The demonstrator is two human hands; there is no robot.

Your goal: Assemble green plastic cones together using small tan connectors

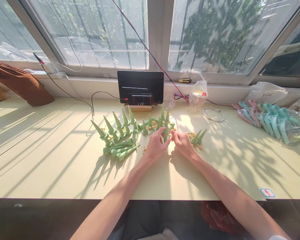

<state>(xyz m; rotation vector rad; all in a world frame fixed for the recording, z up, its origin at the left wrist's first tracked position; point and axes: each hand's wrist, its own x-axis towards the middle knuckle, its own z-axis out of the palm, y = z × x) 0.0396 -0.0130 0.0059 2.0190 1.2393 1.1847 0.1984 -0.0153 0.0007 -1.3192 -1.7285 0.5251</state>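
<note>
My left hand (157, 142) is closed around a green pointed cone (165, 136) just above the table. Beside it, my right hand (183, 143) pinches at the same spot, and a small tan piece seems to show at its fingertips, too small to make out surely. Left of my hands, several green cones (110, 126) stand upright in green bases, and a few green cones (125, 151) lie on their sides in front. Further cones (162, 113) stand behind my left hand. Two short cones (199, 137) and small tan pieces (191, 135) sit by my right hand.
A dark tablet (140, 83) leans by the window with a phone (140, 99) before it. Cables (181, 96), a bagged cup (198, 96) and a coiled cord (213, 115) lie right of it. Bagged pastel clips (277, 120) are far right, a brown bag (22, 83) far left.
</note>
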